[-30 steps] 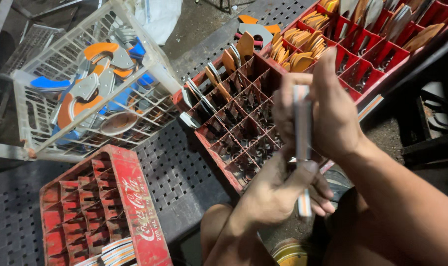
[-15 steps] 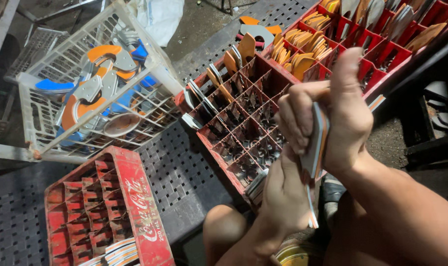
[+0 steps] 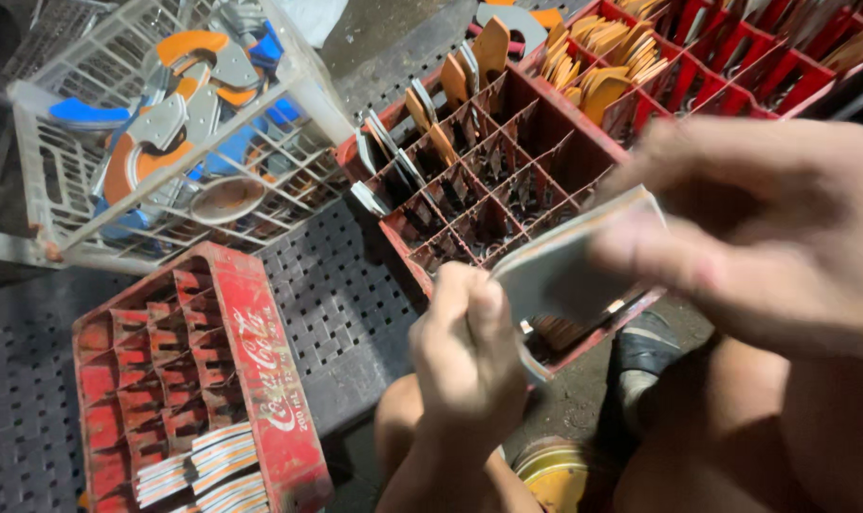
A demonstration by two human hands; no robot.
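Note:
My right hand and my left hand both grip a flat stack of thin grey curved pieces, held close to the camera and blurred. The right hand clasps its upper end, the left hand its lower edge. Behind the stack stands a red divided crate with a few grey and tan flat pieces upright in its far cells. My bare knees show at the bottom.
A white wire-like plastic basket at upper left holds orange, blue and grey curved pieces. A red crate at lower left holds stacked pieces in its near cells. More red crates with tan pieces stand at upper right. A yellow lid lies below.
The stack has turned from edge-on and upright to tilted flat toward the camera. Both hands have come nearer the camera, and the view has shifted slightly.

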